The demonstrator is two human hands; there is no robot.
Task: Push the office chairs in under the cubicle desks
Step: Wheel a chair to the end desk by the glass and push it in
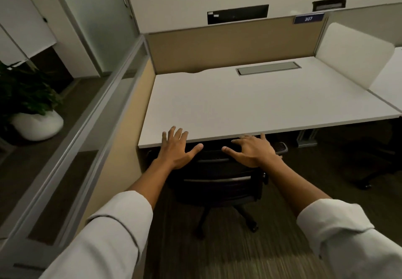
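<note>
Black mesh office chair (217,178) at lower centre of the frame, backrest top tucked just under the front edge of the white table (250,104), seat hidden beneath it, wheeled base (226,217) showing on the striped carpet (217,257) below; right armrest (280,147) peeking out beneath the table edge. Left hand (177,147) spread flat, fingers splayed, resting at the table edge above the backrest, gripping nothing; right hand (253,150) likewise open and loose on the top of the backrest, fingertips touching the table edge, not clenched. Judged from this, chair pushed about as far in as it goes, this one effectively done; hands seemingly at the end of the push or ready to let go. Left to do: a second dark chair (369,165) at the right edge, standing out from the neighbouring table (389,78), dim and hard to read. Around: tan cubicle partition (217,48) behind, number plate 307 (308,18) upper right, grey cable hatch (268,68) set in the tabletop, white divider screen (352,52) at right, glass-topped side panel (104,109) at left, potted plant (28,104) far left. Nothing visibly blocking the way to the next chair.
</note>
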